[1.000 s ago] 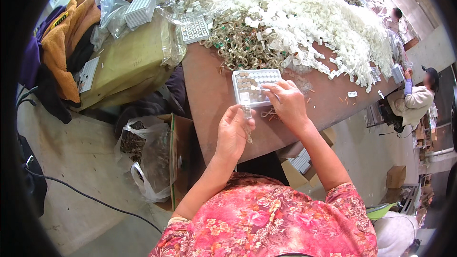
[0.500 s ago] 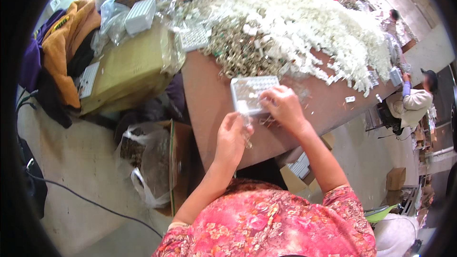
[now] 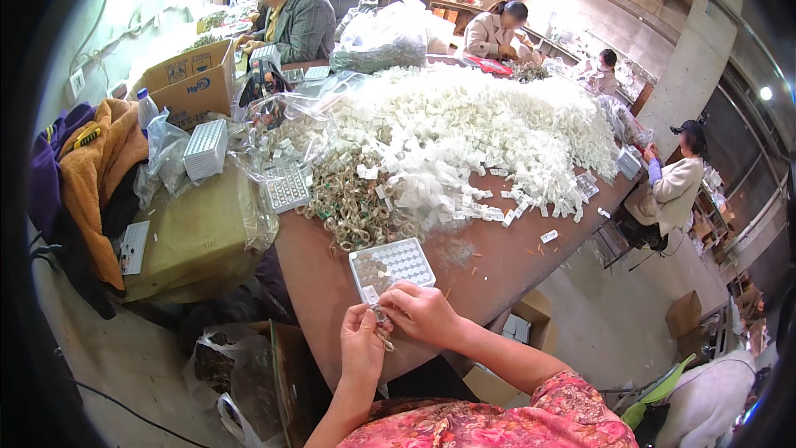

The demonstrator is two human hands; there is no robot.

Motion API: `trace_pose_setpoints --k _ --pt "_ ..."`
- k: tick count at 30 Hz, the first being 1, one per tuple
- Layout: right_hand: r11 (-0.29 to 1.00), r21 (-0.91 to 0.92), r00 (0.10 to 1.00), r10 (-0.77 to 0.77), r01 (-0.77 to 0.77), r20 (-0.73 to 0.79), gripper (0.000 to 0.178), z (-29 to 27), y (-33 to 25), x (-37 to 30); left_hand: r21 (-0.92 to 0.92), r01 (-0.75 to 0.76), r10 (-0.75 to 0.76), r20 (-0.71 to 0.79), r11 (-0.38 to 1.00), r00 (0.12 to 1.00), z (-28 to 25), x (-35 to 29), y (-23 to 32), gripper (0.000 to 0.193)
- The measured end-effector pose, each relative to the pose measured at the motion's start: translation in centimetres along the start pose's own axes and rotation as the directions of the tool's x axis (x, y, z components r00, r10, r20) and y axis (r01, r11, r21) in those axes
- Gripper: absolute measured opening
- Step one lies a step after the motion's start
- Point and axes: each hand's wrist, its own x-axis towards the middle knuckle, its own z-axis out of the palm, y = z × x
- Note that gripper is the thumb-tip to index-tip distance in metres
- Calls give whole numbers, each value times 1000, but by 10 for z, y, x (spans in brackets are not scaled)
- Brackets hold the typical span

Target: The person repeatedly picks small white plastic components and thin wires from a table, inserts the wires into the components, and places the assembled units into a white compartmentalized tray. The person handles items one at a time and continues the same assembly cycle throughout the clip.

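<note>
My left hand (image 3: 362, 342) is closed on a small strand of shiny pieces (image 3: 386, 340) that dangles below its fingers; a small white tag (image 3: 370, 292) shows at its fingertips. My right hand (image 3: 421, 312) meets it there, thumb and fingers pinched together; what they grip is too small to make out. Just beyond both hands lies a white tray (image 3: 405, 262) with rows of round holes, its left part covered with pale bits. Behind the tray sits a heap of brownish ring-like pieces (image 3: 352, 207).
A large mound of small white pieces (image 3: 497, 124) covers much of the brown table (image 3: 332, 290). At left, stacked white trays (image 3: 206, 149) stand on a wrapped carton (image 3: 195, 232) beside an orange garment (image 3: 108, 166). An open cardboard box (image 3: 535, 315) is below right. Several people work around the table.
My right hand has left the tray and come to my left hand, its fingers now pinched. The view has tilted up, showing more of the room; the tray has not visibly moved on the table.
</note>
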Motion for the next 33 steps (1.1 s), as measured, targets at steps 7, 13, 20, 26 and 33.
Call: trace_pose_setpoints --k 7,13,20,26,33 --pt "995 96 995 20 -30 103 12 -5 3 1 25 5 -5 -3 1000 1000 0 -2 1 10" --pt "997 76 982 5 -20 186 12 -6 7 12 16 -14 14 7 1000 1000 2 -3 0 9" --pt "961 -191 979 -204 201 1 17 11 -2 -10 -127 -27 25 -23 992 999 -7 -3 -2 9" --pt "964 -175 967 -222 199 -126 24 10 -9 -13 -139 -16 14 -12 990 1000 -3 -3 1 11" --pt "357 701 765 478 -617 430 29 -5 -1 -8 -136 214 -176 246 967 953 7 -17 5 20"
